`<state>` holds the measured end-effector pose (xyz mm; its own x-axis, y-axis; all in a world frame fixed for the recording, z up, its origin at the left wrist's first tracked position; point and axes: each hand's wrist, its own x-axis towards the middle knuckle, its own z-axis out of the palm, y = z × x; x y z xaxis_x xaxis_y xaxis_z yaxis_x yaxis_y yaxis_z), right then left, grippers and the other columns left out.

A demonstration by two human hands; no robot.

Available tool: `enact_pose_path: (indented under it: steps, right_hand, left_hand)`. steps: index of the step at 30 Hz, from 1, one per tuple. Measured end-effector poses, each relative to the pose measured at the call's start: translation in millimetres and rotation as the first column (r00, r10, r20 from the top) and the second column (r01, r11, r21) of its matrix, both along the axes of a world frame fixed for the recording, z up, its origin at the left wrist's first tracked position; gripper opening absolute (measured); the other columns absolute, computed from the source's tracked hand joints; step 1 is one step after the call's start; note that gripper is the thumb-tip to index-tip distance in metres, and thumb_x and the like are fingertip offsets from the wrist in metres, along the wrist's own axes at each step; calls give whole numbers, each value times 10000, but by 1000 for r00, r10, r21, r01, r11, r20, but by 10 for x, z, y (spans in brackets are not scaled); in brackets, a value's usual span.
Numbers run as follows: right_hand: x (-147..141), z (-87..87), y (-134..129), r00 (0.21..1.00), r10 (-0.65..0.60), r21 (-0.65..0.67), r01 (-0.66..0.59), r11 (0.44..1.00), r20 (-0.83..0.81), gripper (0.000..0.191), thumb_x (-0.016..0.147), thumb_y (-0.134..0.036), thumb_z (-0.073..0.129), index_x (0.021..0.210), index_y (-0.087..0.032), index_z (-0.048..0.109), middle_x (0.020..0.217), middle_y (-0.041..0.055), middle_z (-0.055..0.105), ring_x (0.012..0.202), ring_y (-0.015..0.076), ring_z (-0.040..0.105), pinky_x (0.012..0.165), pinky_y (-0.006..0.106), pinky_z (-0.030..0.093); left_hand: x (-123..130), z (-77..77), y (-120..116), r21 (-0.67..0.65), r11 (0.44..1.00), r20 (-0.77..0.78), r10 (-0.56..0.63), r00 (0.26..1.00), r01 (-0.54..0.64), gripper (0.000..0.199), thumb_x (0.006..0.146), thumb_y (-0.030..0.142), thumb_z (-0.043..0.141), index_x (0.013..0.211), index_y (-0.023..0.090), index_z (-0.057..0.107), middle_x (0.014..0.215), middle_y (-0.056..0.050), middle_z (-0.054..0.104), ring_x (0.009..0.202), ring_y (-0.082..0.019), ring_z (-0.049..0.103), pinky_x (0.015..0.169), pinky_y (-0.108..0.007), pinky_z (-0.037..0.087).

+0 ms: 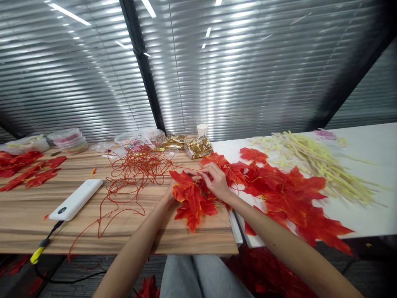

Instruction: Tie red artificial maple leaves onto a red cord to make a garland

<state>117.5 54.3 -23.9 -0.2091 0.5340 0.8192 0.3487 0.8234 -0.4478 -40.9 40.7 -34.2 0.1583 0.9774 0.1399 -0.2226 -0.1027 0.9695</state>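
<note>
My left hand [172,188] is mostly behind a small bunch of red artificial maple leaves [190,194], holding it upright over the table's front part. Its fingertips meet those of my right hand [216,180] just above the leaves. The right thumb and index finger are pinched together on a thin red cord [178,167] at the leaf stems. From there the cord runs left into a loose tangle on the table. Close by on the right lies a heap of more red maple leaves [279,190], reaching under my right forearm.
A white power bank [76,200] with a cable lies left on the wood-grain table [198,242]. Gold packets [199,147], a paper cup [202,130] and plastic tubs [68,140] stand at the back. Yellow stems [325,169] lie on the white table [380,165] to the right.
</note>
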Motion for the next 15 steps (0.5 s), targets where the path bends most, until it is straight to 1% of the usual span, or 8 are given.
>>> enact_pose_path:
  steps: [8, 13, 15]
  right_hand:
    - [9, 12, 17, 999, -14, -13, 13, 1000, -40, 103, 837, -183, 461, 813, -200, 560, 780, 51, 566, 793, 176, 542, 701, 317, 458]
    - [5, 23, 14, 999, -6, -40, 5, 999, -45, 98, 839, -197, 470, 803, -199, 561, 787, 49, 571, 795, 173, 546, 710, 310, 457]
    - [2, 29, 10, 999, 0, -41, -1, 999, -47, 98, 838, -192, 471, 801, -197, 562, 785, 48, 573, 789, 170, 545, 710, 307, 457]
  left_hand:
    - [27, 211, -22, 27, 999, 1, -21, 1000, 21, 248, 581, 305, 713, 795, 213, 629, 673, -44, 646, 747, -226, 615, 628, -332, 482]
    - [61, 213, -33, 36, 999, -8, -37, 999, 37, 246, 608, 282, 711, 827, 209, 627, 692, -38, 649, 758, -218, 611, 663, -337, 481]
    - [64, 216, -29, 35, 999, -7, -29, 1000, 29, 230, 641, 283, 697, 845, 204, 626, 755, -47, 653, 783, -218, 605, 691, -341, 481]
